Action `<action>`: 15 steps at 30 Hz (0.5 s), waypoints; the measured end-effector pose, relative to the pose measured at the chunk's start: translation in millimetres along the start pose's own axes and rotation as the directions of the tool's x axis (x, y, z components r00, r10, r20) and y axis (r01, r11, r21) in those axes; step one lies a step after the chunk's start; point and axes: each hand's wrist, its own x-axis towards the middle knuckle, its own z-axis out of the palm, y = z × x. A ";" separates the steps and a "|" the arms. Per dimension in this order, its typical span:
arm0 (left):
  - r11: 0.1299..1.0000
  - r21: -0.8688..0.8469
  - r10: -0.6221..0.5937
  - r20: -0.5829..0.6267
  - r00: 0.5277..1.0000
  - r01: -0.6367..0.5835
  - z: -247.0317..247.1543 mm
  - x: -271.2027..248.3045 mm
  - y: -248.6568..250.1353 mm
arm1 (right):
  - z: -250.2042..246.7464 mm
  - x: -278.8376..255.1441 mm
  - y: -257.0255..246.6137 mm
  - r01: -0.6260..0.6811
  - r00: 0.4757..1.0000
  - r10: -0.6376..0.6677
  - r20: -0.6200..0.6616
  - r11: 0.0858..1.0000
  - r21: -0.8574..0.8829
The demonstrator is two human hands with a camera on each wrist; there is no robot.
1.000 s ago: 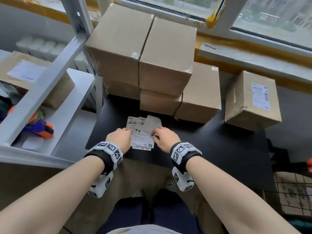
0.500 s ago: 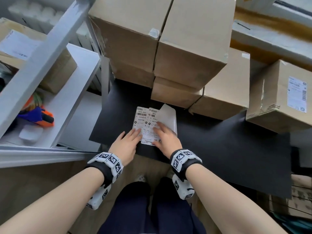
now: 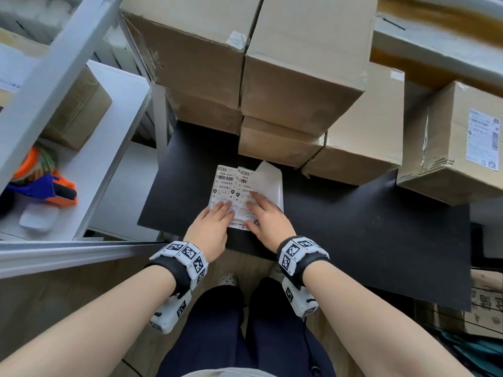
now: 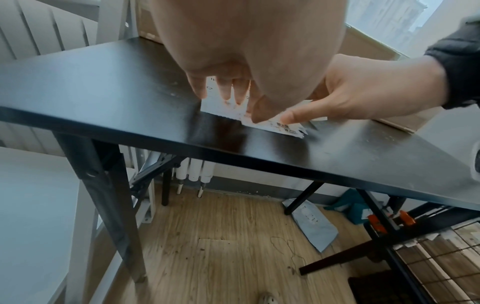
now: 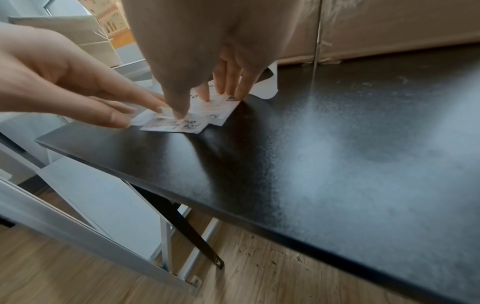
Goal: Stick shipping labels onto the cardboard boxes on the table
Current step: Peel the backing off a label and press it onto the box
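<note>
A small stack of printed shipping labels [image 3: 231, 183] lies on the black table [image 3: 353, 227] near its front left corner, with a blank white backing sheet [image 3: 270, 178] curling up at its right. My left hand [image 3: 221, 210] rests on the labels with straight fingers. My right hand [image 3: 254, 205] presses on them with straight fingers too, its thumb down on the near edge [image 5: 179, 115]. Plain cardboard boxes [image 3: 299, 63] are stacked behind the labels. One box at the right [image 3: 441, 159] carries a label [image 3: 481, 140].
A white shelf unit [image 3: 109, 159] stands left of the table, holding a cardboard box [image 3: 79, 110] and an orange-and-blue tape dispenser [image 3: 46, 186]. Under the table are wooden floor [image 4: 221, 246] and a grey mailer bag [image 4: 314, 226]. A wire rack [image 4: 441, 257] sits low on the right.
Both hands went from curled around the labels to fingers laid flat on them. The view has moved closer and tilted down onto the table.
</note>
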 end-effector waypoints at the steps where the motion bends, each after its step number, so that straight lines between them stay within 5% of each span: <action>1: 0.999 -0.035 -0.007 -0.025 1.000 0.006 -0.5 0.6 2.7 | -0.4 -0.7 0.1 0.002 1.000 -0.002 0.000 1.000 0.006; 7: 0.846 -0.463 -0.315 -0.038 0.948 0.263 -14.4 11.4 21.8 | 0.2 -3.8 0.8 -0.013 1.000 0.013 0.000 0.999 0.040; 10: 0.604 -0.690 -0.494 0.067 0.867 0.398 -14.2 25.9 21.5 | 1.6 -3.7 1.4 -0.018 1.000 0.019 -0.005 0.998 0.066; 13: 0.321 -0.843 -0.537 0.213 0.816 0.431 -11.4 36.4 19.0 | 2.5 -3.7 2.1 -0.021 1.000 0.022 -0.009 0.996 0.088; 15: 0.218 -0.875 -0.533 0.265 0.803 0.433 -13.5 39.4 19.2 | 2.6 -4.1 1.9 -0.034 0.999 0.034 -0.004 0.995 0.099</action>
